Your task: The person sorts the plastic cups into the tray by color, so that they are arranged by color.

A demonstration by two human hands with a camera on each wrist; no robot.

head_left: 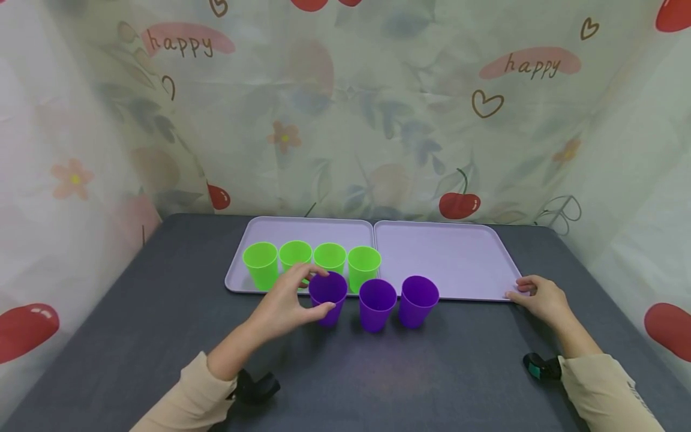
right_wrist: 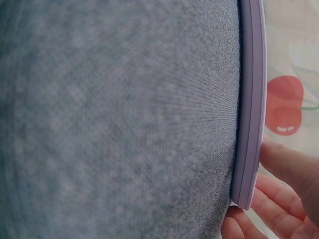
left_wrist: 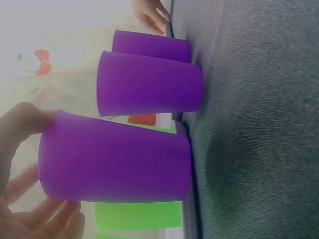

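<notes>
My left hand (head_left: 286,306) grips a purple cup (head_left: 328,297) near its rim, thumb on one side and fingers on the other. That cup (left_wrist: 117,159) stands upright at the front edge of the left tray, its open mouth toward the palm in the left wrist view. Two more purple cups, a middle one (head_left: 376,306) and a right one (head_left: 418,303), stand on the table beside it. My right hand (head_left: 542,300) is at the front right corner of the right tray (head_left: 442,258). Thumb and fingers pinch the tray's rim (right_wrist: 251,99) there.
Several green cups (head_left: 261,267) stand upright in a row on the lilac left tray (head_left: 313,225), behind the held cup. Both trays lie side by side on a dark cloth-covered table (head_left: 410,378). A patterned curtain (head_left: 351,138) hangs behind and at both sides.
</notes>
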